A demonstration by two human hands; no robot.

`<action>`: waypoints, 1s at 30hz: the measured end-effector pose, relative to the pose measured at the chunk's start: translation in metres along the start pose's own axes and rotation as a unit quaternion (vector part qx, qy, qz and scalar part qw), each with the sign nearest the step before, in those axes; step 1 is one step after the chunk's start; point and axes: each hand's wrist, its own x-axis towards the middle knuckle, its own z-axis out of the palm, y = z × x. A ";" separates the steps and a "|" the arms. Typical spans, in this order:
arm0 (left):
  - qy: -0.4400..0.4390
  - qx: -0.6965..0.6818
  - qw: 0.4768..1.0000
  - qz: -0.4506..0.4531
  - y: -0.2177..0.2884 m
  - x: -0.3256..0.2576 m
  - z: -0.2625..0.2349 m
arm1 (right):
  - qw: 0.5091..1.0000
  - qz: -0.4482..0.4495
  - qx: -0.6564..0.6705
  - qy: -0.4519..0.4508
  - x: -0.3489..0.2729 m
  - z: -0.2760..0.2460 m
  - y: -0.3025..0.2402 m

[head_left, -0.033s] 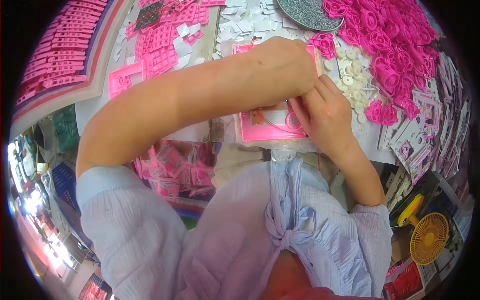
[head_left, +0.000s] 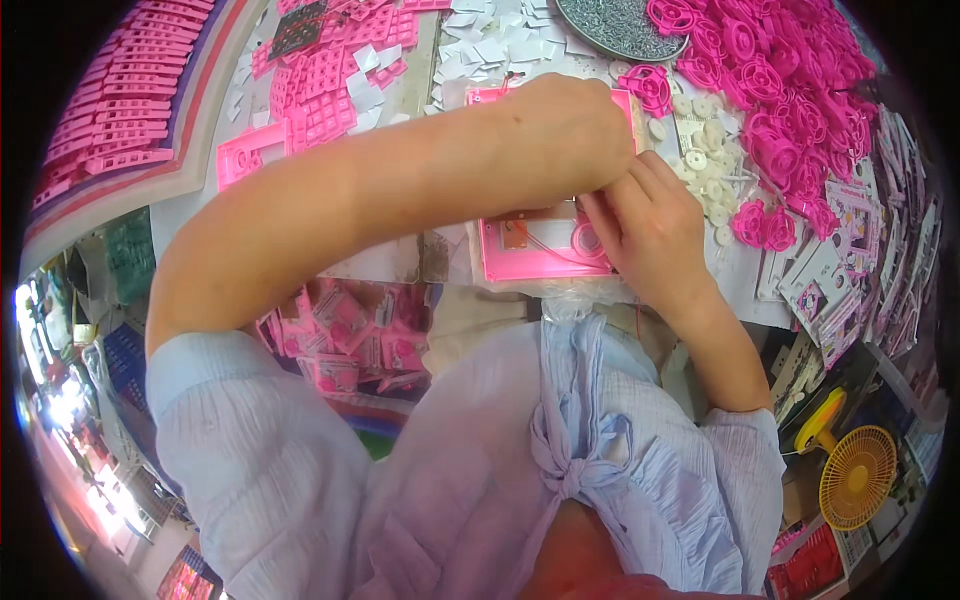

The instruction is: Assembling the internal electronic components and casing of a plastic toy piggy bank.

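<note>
A shallow pink plastic case [head_left: 540, 271] lies in front of me, with a pink ring, a thin reddish wire and a copper-coloured piece inside it. My left hand [head_left: 592, 120] arches across its upper part, wrist bent, and its fingers are hidden from view. From the right, my right hand [head_left: 655, 225] reaches into the case beneath the left wrist. Its fingers are bent and drawn together, and their tips are covered, so what they pinch cannot be made out. Clear plastic wrap [head_left: 570, 304] shows along the case's near edge.
Bright pink ring parts [head_left: 770, 110] heap at the right, beside white plastic wheels [head_left: 712, 170]. A round tray of screws [head_left: 640, 30] stands at the back. Pink panels [head_left: 320, 90] and white paper pieces [head_left: 495, 40] cover the far side. A yellow fan [head_left: 858, 478] sits lower right.
My left elbow and upper arm have shifted slightly to the left. Both hands stay at the pink case.
</note>
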 end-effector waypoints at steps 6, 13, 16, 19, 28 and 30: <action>0.064 -0.141 0.972 -0.175 -0.022 0.000 0.012 | 0.999 -0.021 0.015 0.037 0.014 0.002 0.018; 0.060 -0.197 0.964 -0.170 -0.036 0.006 0.021 | 0.999 -0.024 0.040 -0.008 0.034 0.003 0.031; 0.061 -0.200 0.964 -0.163 -0.038 0.008 0.023 | 0.998 -0.057 0.020 -0.034 0.039 0.001 0.033; 0.068 -0.211 0.959 -0.176 -0.034 0.004 0.020 | 0.987 -0.118 0.008 -0.108 0.043 -0.013 0.035; 0.104 -0.208 0.962 -0.144 -0.036 0.001 0.026 | 0.981 -0.134 -0.004 -0.140 0.032 -0.025 0.026; 0.104 -0.213 0.965 -0.112 -0.042 0.000 0.031 | 0.983 -0.129 -0.030 -0.129 0.029 -0.021 0.019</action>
